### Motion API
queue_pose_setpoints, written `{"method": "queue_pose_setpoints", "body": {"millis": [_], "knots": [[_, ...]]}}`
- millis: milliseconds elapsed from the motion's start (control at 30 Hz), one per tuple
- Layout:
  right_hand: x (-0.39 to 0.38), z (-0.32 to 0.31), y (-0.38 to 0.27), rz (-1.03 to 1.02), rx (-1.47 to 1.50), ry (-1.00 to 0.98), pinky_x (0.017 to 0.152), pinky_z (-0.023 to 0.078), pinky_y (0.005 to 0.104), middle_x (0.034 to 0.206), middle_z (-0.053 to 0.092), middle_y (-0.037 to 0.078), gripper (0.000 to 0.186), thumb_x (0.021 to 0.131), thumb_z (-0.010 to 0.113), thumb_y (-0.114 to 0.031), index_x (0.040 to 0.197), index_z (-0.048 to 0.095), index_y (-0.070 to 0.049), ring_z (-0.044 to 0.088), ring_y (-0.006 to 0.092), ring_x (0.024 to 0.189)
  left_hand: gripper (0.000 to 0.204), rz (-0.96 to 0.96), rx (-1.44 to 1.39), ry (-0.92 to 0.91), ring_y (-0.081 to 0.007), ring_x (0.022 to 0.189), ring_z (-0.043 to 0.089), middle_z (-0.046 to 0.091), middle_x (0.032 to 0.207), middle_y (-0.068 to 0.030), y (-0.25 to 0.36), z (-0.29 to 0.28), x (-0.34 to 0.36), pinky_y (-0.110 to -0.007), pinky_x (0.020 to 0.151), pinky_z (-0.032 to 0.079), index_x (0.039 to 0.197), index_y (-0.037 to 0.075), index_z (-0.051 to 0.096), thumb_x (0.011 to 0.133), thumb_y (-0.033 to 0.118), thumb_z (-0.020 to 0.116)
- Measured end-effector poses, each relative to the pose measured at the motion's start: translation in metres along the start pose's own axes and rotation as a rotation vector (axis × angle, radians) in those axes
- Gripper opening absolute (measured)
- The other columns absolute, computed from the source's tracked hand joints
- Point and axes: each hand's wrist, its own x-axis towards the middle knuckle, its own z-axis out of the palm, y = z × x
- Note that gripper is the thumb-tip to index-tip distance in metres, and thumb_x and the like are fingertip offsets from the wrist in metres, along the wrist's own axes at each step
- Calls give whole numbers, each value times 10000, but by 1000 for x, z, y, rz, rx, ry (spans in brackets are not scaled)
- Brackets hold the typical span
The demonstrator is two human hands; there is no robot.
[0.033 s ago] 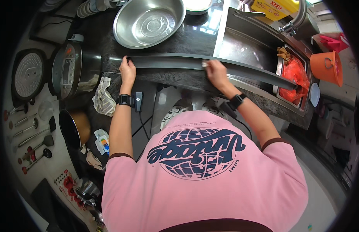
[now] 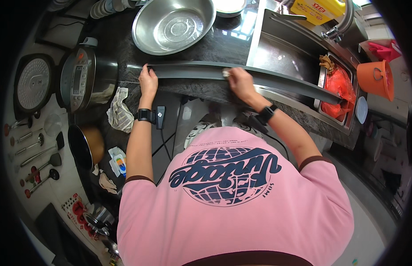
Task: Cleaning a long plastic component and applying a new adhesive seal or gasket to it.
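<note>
In the head view, a long grey strip [image 2: 270, 80] lies crosswise in front of the person, its long axis running left to right along the near edge of the dark worktop [image 2: 228, 49]. One end points left toward the rice cooker [image 2: 104, 77]; the other points right, sloping lower in the picture, across the sink [image 2: 279, 51] and over the red plastic bag [image 2: 339, 84] at its far side. Its edges look bowed, though the fisheye bends straight lines, so I can't tell how much of that curve is real.

Both hands are closed. The left hand [image 2: 148, 82] grips the strip's left end, thumb and fingers on its edge. The right hand [image 2: 242, 83] is around the middle of the strip, pinching a small pale thing [image 2: 226, 73] against its face; what that is stays too small to make out. A wide metal basin [image 2: 177, 27] sits just beyond the strip's left half, and an orange bucket [image 2: 374, 80] stands past its right end.
</note>
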Motion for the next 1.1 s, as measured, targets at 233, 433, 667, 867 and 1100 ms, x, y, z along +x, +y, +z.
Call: {"method": "queue_pose_setpoints", "body": {"millis": [233,433,667,867,1100], "knots": [[39,87,-87,-371,113,-35,617,458,407,796,510,147,93,712,528,-36,802,510,-21,535,316,744,279,39,-33,-70,-411,889,539,562,950,-270,10,1,-12,-439,783,429,1050,-57,504,795,56,483],[-23,-4,-14,-146,-141,98,640,454,433,824,532,168,118,701,529,-21,817,553,-18,534,346,736,274,8,-47,-51,-416,899,532,551,971,-273,8,-4,-17,-439,782,429,1044,-76,492,794,34,479],[-95,-131,108,485,-625,220,659,430,377,797,526,139,120,772,562,-111,827,630,-29,527,299,752,277,-4,-47,-77,-405,905,532,549,980,-264,10,-6,-16,-434,785,429,1053,-68,488,797,39,474],[-23,-17,-4,49,-245,110,686,451,375,833,551,145,123,718,569,-26,834,611,-27,540,303,795,270,-4,-62,-99,-398,903,535,552,973,-259,6,-3,-20,-433,784,429,1045,-68,490,798,41,471],[40,100,-119,-408,90,-171,881,407,350,1114,510,150,405,653,506,51,1056,520,16,478,294,1015,259,-15,-65,-125,-402,883,543,562,940,-261,8,-11,-26,-429,770,437,1023,-69,505,793,46,477]]}}
